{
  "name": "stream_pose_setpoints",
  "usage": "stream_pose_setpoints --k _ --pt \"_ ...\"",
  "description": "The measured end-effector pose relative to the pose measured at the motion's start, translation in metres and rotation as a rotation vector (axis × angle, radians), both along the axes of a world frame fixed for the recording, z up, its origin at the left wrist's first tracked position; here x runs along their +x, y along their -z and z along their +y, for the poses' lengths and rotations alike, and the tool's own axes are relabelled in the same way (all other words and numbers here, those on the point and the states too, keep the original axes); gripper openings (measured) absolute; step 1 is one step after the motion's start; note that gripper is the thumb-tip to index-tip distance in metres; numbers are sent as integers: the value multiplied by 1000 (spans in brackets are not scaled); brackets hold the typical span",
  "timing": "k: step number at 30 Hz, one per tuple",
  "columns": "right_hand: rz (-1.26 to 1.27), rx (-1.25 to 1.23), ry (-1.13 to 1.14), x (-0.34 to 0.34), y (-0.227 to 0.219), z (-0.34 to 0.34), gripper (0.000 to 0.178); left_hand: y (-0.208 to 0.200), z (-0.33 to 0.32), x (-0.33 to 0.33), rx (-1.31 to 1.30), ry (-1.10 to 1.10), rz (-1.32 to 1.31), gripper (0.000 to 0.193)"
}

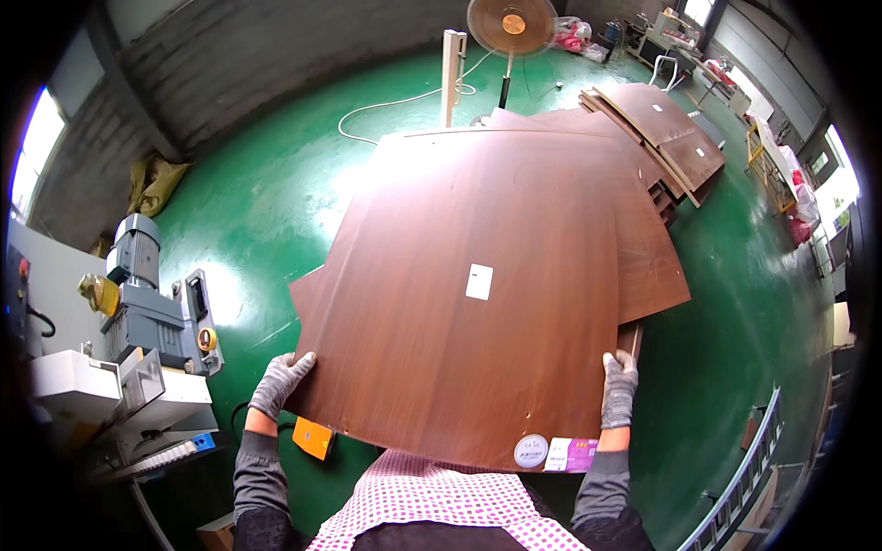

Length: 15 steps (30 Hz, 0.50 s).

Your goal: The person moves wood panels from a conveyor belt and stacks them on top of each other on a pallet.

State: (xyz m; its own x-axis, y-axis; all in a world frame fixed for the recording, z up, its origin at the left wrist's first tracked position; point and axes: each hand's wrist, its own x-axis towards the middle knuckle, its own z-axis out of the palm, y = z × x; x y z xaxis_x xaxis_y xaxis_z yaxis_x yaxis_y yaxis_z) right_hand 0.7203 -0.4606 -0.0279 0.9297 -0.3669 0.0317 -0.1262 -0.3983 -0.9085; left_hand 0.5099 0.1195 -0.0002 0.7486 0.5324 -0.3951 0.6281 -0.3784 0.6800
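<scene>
A large brown wood-grain panel (404, 303) fills the middle of the view, its near edge close to my checked apron (432, 500). My left hand (282, 384), in a grey knit glove, grips the panel's left edge near the front corner, thumb on top. On the opposite edge my right hand (619, 376), gloved the same way, is closed on the panel. A white label (479, 282) is stuck at its centre, with a round sticker (530, 451) and a purple-and-white label (571, 455) at the near right corner. Other brown panels (648, 280) lie askew beneath.
Behind, more panels (675, 124) are stacked at the far right. A fan (512, 26) and a beige post (449, 78) stand beyond the pile. To my left is a machine with a grey motor (135, 250); an orange box (312, 438) is low beside me. A metal rail (735, 482) runs at lower right.
</scene>
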Motion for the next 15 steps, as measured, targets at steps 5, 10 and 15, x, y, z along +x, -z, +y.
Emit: stream_pose_setpoints --k 5,10,15 --pt "372 50 -68 8 -20 -5 60 -28 -32 -8 -493 -360 -117 41" --pt "366 143 84 13 -5 4 55 -32 -49 -23 -254 -396 -122 35" --pt "417 160 93 2 -54 24 45 -45 -59 -56 -253 -522 -137 27"
